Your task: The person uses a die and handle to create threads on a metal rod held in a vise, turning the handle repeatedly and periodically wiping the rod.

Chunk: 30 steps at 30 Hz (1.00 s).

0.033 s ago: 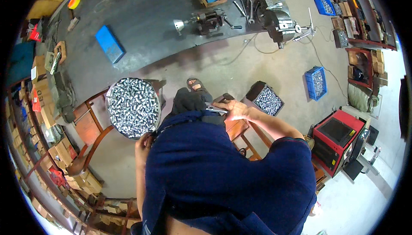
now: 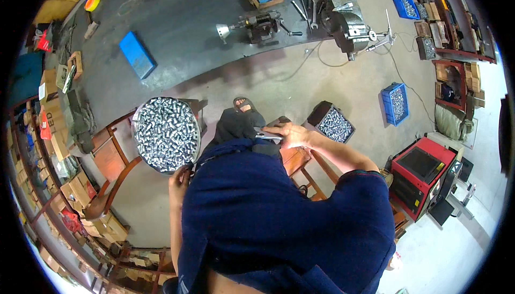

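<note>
My right hand [image 2: 291, 135] is closed round a flat silver metal piece [image 2: 268, 136], its kind unclear, held over my dark trouser leg. My left hand [image 2: 179, 178] is at my left side, against the lower right rim of a round tub [image 2: 135, 152]. Its fingers are curled and partly hidden by my dark blue shirt, so what they hold cannot be made out. Small shiny metal sleeves [image 2: 165, 133] are heaped in the tub. To the right of my right hand, a dark box [image 2: 317, 112] on the floor holds more such metal parts.
Ahead is a dark workbench [image 2: 182, 31] with a blue block [image 2: 137, 55], a small cranked device [image 2: 263, 27] and a bench vise [image 2: 348, 31]. A wooden chair [image 2: 110, 160] stands left. On the right are a blue crate [image 2: 395, 105] and a red machine [image 2: 421, 178].
</note>
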Tool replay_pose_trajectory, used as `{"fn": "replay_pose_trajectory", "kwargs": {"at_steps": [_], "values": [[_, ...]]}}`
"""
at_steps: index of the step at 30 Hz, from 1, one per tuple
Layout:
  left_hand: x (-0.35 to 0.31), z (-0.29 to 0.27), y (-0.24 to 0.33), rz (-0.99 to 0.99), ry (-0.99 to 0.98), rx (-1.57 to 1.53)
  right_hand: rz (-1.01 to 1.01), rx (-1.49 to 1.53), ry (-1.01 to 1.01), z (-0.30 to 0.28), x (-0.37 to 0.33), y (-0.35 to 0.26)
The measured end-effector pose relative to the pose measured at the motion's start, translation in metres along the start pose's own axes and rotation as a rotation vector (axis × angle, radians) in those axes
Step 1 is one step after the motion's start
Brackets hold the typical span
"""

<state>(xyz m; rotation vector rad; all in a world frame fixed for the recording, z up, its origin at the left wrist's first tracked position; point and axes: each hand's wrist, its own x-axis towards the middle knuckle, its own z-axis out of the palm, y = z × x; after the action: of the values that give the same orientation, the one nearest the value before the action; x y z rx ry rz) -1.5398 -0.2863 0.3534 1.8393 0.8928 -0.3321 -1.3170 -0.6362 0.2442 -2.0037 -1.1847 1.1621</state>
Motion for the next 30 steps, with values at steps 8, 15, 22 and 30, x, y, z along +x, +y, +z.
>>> {"fn": "replay_pose_trajectory", "kwargs": {"at_steps": [8, 15, 22, 30], "values": [[0.005, 0.009, -0.022, 0.025, 0.009, -0.019, 0.305, 0.096, -0.193, 0.004, 0.064, 0.003], [-0.002, 0.018, -0.037, -0.158, 0.028, 0.015, 0.364, 0.929, -0.148, 0.015, 0.073, 0.053], [-0.015, 0.028, -0.010, -0.187, 0.098, 0.044, 0.731, 1.366, -0.243, 0.056, 0.089, 0.101], [-0.052, 0.053, -0.102, -0.331, 0.317, -0.125, 0.656, 1.067, -0.338, -0.001, 0.101, 0.053]]}}
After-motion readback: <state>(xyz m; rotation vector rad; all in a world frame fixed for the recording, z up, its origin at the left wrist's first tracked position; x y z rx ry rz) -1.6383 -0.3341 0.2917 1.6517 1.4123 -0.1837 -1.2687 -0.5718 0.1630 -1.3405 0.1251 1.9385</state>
